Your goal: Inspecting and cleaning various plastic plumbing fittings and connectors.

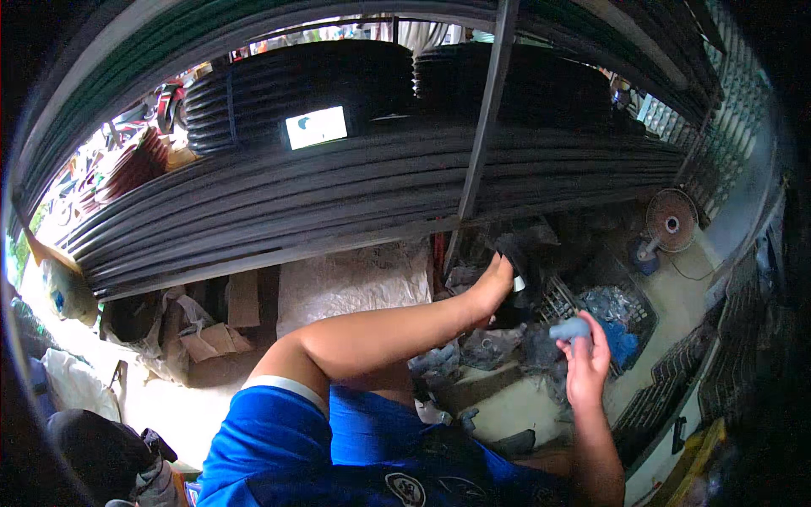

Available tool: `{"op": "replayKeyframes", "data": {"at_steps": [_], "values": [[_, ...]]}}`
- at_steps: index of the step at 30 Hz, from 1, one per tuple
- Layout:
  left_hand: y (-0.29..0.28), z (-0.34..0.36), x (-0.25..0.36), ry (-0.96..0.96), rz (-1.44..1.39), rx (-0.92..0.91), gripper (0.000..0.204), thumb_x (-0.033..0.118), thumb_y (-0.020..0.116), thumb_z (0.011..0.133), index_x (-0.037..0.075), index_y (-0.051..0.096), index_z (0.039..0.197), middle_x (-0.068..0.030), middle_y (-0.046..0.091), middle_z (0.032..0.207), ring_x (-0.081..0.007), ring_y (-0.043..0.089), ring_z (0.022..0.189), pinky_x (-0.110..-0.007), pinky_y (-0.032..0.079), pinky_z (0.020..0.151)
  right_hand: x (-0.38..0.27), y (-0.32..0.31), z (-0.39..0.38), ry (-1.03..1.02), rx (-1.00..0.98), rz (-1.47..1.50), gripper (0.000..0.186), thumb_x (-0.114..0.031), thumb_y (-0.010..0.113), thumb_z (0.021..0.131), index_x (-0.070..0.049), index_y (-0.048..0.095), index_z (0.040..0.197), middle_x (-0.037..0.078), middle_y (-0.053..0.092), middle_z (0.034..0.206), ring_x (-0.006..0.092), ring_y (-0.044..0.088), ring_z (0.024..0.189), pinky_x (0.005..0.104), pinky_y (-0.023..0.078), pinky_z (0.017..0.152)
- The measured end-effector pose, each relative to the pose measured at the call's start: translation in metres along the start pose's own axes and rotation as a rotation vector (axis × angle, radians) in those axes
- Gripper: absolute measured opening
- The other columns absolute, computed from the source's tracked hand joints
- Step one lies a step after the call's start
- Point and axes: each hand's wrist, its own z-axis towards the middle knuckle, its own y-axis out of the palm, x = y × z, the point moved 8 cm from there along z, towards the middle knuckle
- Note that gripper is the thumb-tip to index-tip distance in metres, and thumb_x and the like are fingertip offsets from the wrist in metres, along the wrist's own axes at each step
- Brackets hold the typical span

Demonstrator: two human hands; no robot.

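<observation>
The half-curled right hand [587, 372] holds a short blue-grey plastic tube [568, 329]. The left hand's [492, 287] grip I cannot tell.

The left arm [384, 334] bends sharply at the elbow, its forearm stretched rightward to the left hand [490, 290], fingers mostly hidden. The right forearm [596, 448] rises nearly upright, the right hand [586, 365] curled in a grip.

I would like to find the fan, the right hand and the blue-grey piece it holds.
Fan [672, 224]: head view, centre of its guard.
Right hand [585, 369]: head view, below the fingers.
Blue-grey piece [568, 328]: head view, its middle.
</observation>
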Motion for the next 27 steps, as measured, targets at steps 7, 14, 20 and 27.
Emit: {"op": "replayKeyframes", "data": {"at_steps": [7, 14, 20, 27], "values": [[0.07, -0.07, -0.042, -0.404, -0.279, -0.088, 0.065, 0.062, 0.041, 0.101, 0.007, 0.053, 0.135, -0.0159, 0.059, 0.129, -0.026, 0.056, 0.114, -0.045, 0.045, 0.098, -0.048, 0.043, -0.022, -0.514, -0.119, -0.792, 0.043, -0.003, 0.073, 0.079, -0.001, 0.061, 0.12, 0.014, 0.057, 0.12, 0.0286, 0.056, 0.113, 0.039, 0.043, 0.102], [0.036, -0.077, -0.025, -0.22, 0.375, -0.005, 0.048, 0.045, 0.049, 0.101, 0.003, 0.064, 0.119, -0.0141, 0.068, 0.091, -0.0214, 0.063, 0.075, -0.04, 0.052, 0.064, -0.052, 0.058, -0.028, -0.528, -0.316, -0.893, 0.04, -0.001, 0.081, 0.074, -0.005, 0.064, 0.11, 0.016, 0.065, 0.11, 0.0359, 0.066, 0.1, 0.042, 0.054, 0.086], [0.029, -0.085, -0.032, -0.41, 0.478, 0.006, 0.055, 0.048, 0.057, 0.099, -0.001, 0.062, 0.124, -0.0169, 0.069, 0.098, -0.0221, 0.067, 0.083, -0.039, 0.055, 0.067, -0.047, 0.063, -0.037, -0.65, -0.466, -1.053, 0.034, -0.003, 0.081, 0.073, -0.006, 0.069, 0.105, 0.011, 0.067, 0.111, 0.0347, 0.065, 0.1, 0.0428, 0.054, 0.088], [0.028, -0.068, -0.022, -0.03, 0.676, 0.016, 0.057, 0.05, 0.052, 0.103, -0.005, 0.062, 0.114, -0.0143, 0.067, 0.09, -0.0223, 0.062, 0.077, -0.038, 0.052, 0.075, 0.002, 0.04, -0.034, -0.02, -0.25, -0.406, 0.034, -0.003, 0.081, 0.082, 0.0, 0.062, 0.111, 0.011, 0.068, 0.105, 0.0216, 0.07, 0.091, 0.0365, 0.06, 0.079]]}}
